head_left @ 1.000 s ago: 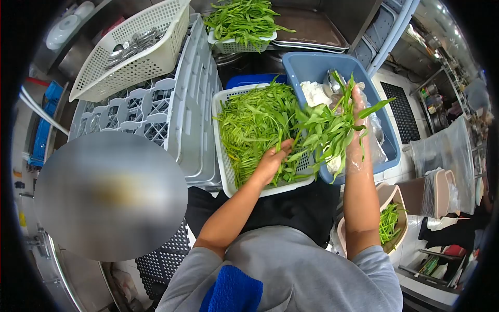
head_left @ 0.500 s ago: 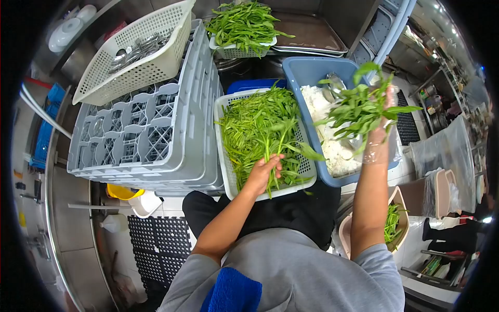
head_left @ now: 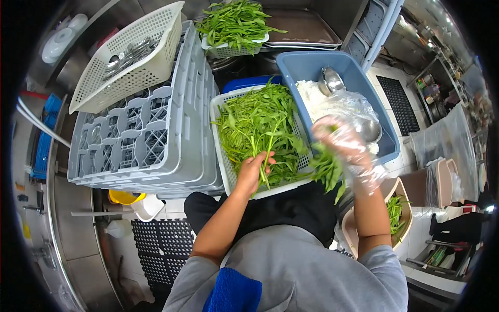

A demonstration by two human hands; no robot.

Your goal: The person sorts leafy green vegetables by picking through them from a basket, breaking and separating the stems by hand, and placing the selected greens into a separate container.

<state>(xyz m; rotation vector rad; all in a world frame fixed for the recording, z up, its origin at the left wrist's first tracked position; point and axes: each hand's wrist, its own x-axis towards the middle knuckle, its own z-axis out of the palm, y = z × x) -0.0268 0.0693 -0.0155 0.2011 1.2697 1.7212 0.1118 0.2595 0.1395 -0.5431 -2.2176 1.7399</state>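
My bare left hand [head_left: 252, 170] is closed on a few green stems [head_left: 264, 156] at the front of a white perforated basket [head_left: 220, 151] heaped with leafy greens [head_left: 260, 117]. In a clear plastic glove, my right hand [head_left: 347, 143] is closed round a bunch of leafy greens [head_left: 328, 169], whose leaves hang down between the basket and my lap. Behind that hand lies a blue tub [head_left: 391, 151] with a white substance [head_left: 312, 101], metal bowls [head_left: 331, 80] and a clear plastic bag [head_left: 348, 104] in it.
Grey glass racks [head_left: 171, 135] stand at the left under a basket of cutlery [head_left: 135, 73]. More greens fill a small basket [head_left: 236, 51] at the back, beside trays [head_left: 301, 28]. A beige bin [head_left: 351, 229] holding stems is at the right. Another person's dark-clothed leg shows far right.
My right hand has come down and left from over the tub's right side, bringing the bunch nearer my lap. My left hand has shifted slightly left with the stems.
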